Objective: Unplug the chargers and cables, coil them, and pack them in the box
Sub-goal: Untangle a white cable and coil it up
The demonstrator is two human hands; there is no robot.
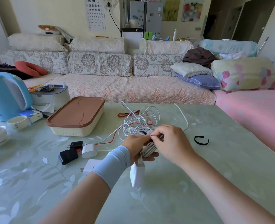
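Surface (198, 175): glossy pale green top with a leaf print. Box (76, 117) was set left of centre on it: cream ribbed plastic tub, rounded corners, brown lid seated. Contents could not be seen; packing was judged not started.

Cable tangle (141, 118) was laid behind the hands: thin white and red leads in loose loops, uncoiled. A white power strip (140, 130) was partly hidden under it; whether anything was plugged in could not be told.

Left grip (136, 146) was closed round a coiled off-white cable bundle (149, 147), held above the surface near centre. Right grip (170, 143) was pinched on a black tie (143, 133) at the bundle's top, apparently for wrapping. A white boxy charger (136, 175) was hung from the bundle, prongs down.

Black chargers (68, 156), a round white charger (89, 150) and a flat white charger (91, 165) were laid left of the hands, unplugged. A spare black strap (201, 140) was laid to the right, curled open.

Judged: one cable coiled, the tangle and all packing left.
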